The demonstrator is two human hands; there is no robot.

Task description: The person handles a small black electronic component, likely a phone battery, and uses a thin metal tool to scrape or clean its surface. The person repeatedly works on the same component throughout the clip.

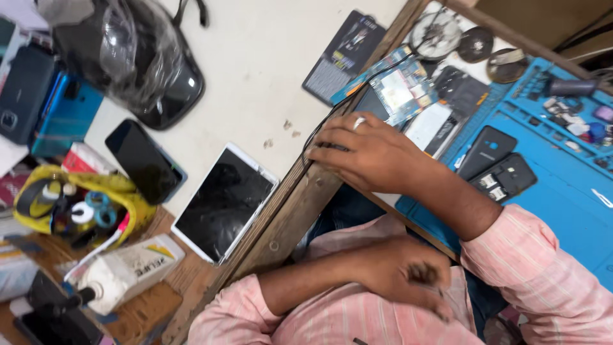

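My right hand [370, 153] lies palm down, fingers bent over the wooden surface edge [290, 211], gripping nothing. My left hand [408, 275] is blurred by my shirt; can't tell its grip.

tablet [225, 203]: glossy glass | bench edge [300, 198]: worn wood | mat [562, 191]: matt blue rubber

A pale worktop [255, 57] bears a white tablet [225, 203], dark phone [142, 160] and perhaps a helmet [137, 57]
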